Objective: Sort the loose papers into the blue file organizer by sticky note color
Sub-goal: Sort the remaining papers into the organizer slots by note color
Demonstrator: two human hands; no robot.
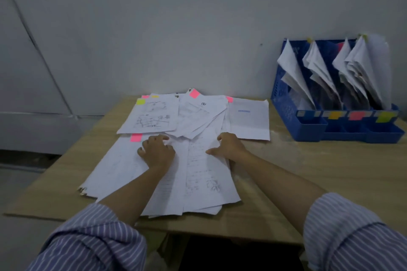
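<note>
The desk [308, 171] was a wide wooden one, and it stood against a pale wall. A big spread of loose papers [167, 160] covered its middle. Lots of sheets lay on top of each other there, so much of the sorting was left to do.

The blue file organizer [304, 125] stood at the far right of the desk, well apart from the pile. It had four slots. Each slot already held some sheets leaning back, so part of the job looked done. Little colored labels sat on its front: a pale one, an orange-yellow one, a pink one and a yellow-green one.

One sheet with drawings [152, 116] lay at the back left of the pile, with a yellow-green sticky note [140, 101] on its corner. A pink sticky note [136, 137] stuck out of a sheet just left of the hands. Another pink sticky note [194, 93] showed at the far edge.

The left hand [157, 149] rested on the papers with its fingers bent, pressing down. The right hand [226, 145] lay just beside it on the same pile with its thumb stretched out. I could not tell if either grip pinched a sheet. It looked like the person was picking the next paper.
</note>
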